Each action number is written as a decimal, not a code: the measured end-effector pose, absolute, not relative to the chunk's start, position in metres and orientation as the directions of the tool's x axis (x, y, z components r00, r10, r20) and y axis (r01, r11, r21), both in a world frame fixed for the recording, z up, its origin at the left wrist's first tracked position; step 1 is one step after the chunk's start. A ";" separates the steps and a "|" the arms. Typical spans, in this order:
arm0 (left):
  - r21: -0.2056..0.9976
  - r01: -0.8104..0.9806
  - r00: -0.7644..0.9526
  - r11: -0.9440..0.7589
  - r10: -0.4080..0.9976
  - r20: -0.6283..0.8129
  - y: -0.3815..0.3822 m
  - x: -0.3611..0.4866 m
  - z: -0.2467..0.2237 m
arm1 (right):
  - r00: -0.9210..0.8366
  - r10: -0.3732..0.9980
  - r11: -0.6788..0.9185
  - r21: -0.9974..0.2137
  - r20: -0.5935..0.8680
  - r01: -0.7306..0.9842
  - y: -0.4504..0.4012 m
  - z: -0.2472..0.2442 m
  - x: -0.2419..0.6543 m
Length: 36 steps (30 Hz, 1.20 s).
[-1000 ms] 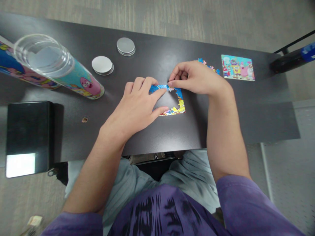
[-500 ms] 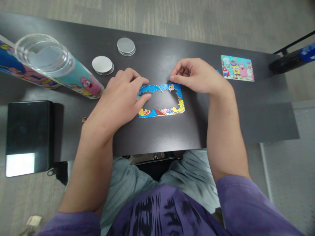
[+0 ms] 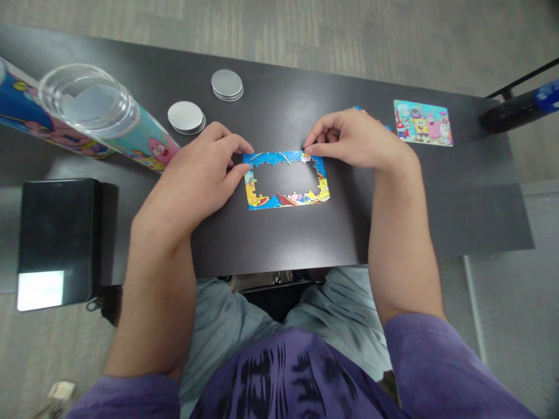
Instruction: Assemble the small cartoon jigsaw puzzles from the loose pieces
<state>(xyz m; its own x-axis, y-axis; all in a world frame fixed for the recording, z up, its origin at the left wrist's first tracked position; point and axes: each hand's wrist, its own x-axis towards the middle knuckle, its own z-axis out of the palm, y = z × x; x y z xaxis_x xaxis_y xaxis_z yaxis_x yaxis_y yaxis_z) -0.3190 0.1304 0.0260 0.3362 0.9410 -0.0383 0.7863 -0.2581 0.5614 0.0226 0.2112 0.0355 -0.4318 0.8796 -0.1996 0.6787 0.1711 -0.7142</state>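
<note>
A jigsaw puzzle border [image 3: 273,157] lies flat on the dark table, its pieces joined into a rectangle around an open middle. Blue pieces run along its top, and yellow cartoon parts show at the sides and bottom. My left hand [image 3: 198,177] is at the upper left corner, thumb and forefinger apart and touching the edge pieces. At the top edge, near the right corner, the thumb and forefinger of my right hand [image 3: 349,138] are pinched together, the other fingers curled. Whether a piece is between them is hidden. Behind that hand, loose puzzle pieces [image 3: 358,109] partly show.
Small stacks of silvery discs [image 3: 185,116] [image 3: 227,83] lie beyond my left hand. Further left stand a clear-topped cartoon tube [image 3: 89,107] and a black box-like device [image 3: 59,227]. To the right are a cartoon picture card [image 3: 423,122] and a dark bottle [image 3: 509,113].
My left hand has drawn back leftward, uncovering the border's left side. My right hand has come slightly down to the border's top edge. The view has shifted a little.
</note>
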 end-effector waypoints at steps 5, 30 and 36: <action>0.555 0.787 0.347 -0.267 0.937 -0.042 0.130 -0.316 0.028 | -0.438 0.875 0.173 -0.708 -0.209 0.685 0.213 0.034 0.025; 0.600 0.751 0.350 -0.278 0.937 -0.004 0.136 -0.321 0.023 | -0.252 0.964 0.239 -0.685 0.083 0.688 0.221 0.024 0.034; 0.622 0.741 0.321 -0.254 0.947 0.004 0.137 -0.321 0.023 | -0.134 0.950 0.306 -0.763 0.281 0.569 0.221 0.030 0.058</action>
<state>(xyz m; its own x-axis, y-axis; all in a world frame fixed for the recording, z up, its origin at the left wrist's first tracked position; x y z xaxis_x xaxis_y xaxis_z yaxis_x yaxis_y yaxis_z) -0.3208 0.1370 0.0225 0.3210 0.9471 0.0039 0.7408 -0.2537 0.6220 0.0578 0.2214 0.0300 -0.1336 0.9504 0.2810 0.5694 0.3057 -0.7631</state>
